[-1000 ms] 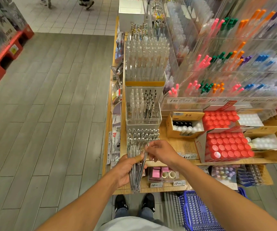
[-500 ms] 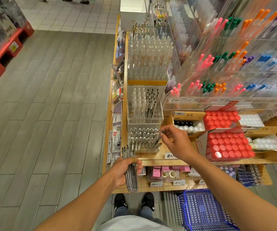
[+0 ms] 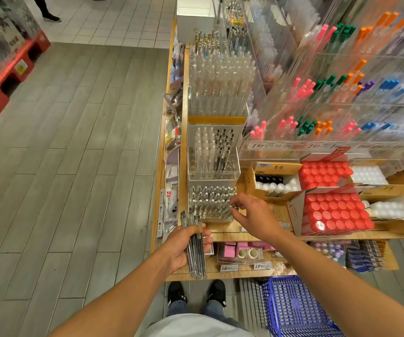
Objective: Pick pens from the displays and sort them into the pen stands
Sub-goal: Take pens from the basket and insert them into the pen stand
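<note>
My left hand (image 3: 184, 246) grips a bundle of clear pens (image 3: 195, 249), upright in front of the shelf edge. My right hand (image 3: 253, 215) reaches to the right side of the nearest clear pen stand (image 3: 210, 203), which is full of silver-tipped pens; its fingertips pinch a pen's top at the stand's right edge. Behind it stands a taller clear stand (image 3: 212, 154) with clear and black pens, and beyond that a big block of clear pens (image 3: 220, 86).
Boxes of red-capped bottles (image 3: 334, 212) and white-capped bottles (image 3: 276, 186) sit right of the stands. Acrylic racks with coloured pens (image 3: 329, 113) rise at the right. A blue shopping basket (image 3: 295, 310) is on the floor by my feet. A person's leg (image 3: 45, 10) is far left.
My right hand left the bundle, carried a pen up and right, and now holds it at the near stand's right edge. The left hand stayed holding the bundle.
</note>
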`<state>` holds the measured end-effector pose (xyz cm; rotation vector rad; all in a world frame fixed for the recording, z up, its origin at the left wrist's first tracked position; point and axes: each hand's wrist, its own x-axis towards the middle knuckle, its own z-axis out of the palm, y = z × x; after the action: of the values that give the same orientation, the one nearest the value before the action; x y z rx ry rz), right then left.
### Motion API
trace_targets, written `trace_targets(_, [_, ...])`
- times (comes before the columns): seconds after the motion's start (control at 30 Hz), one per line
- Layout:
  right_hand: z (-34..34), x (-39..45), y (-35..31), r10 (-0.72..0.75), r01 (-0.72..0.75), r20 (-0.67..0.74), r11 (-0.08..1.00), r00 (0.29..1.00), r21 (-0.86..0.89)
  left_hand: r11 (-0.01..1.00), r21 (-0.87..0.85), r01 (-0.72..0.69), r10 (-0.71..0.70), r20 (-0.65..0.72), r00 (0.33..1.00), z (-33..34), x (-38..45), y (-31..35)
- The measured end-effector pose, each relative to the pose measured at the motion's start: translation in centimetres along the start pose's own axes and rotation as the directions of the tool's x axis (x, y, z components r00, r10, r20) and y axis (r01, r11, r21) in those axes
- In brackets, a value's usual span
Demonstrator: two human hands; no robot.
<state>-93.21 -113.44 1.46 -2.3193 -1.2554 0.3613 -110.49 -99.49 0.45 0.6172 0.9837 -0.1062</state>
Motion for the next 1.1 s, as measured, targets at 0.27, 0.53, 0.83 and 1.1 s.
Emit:
trace_targets(0.27, [0.8, 0.4, -0.6, -0.112, 0.109, -0.007, 0.98, 0.994, -0.168, 1.0, -0.02, 0.02, -0.02, 0.021, 1.0, 0.0, 0.1, 0.0])
trace_targets(0.53, [0.1, 0.8, -2.2, -0.089, 0.089, 0.006, 0.987, 0.996, -0.132, 1.0, 0.007, -0.018, 0.017, 0.05, 0.999, 0.1, 0.3, 0.2])
trace_targets(0.83, [1.1, 0.3, -4.8, 0.232, -0.39, 0.348, 0.769, 0.908, 0.507, 0.998, 0.035, -0.044, 0.04, 0.094, 0.995, 0.8, 0.1, 0.7])
trace_targets(1.1, [0.5, 0.2, -4.1, 0.273, -0.508, 0.434, 0.567, 0.859, 0.648, 0.99, 0.125, -0.071, 0.056, 0.126, 0.99, 1.4, 0.2, -0.2])
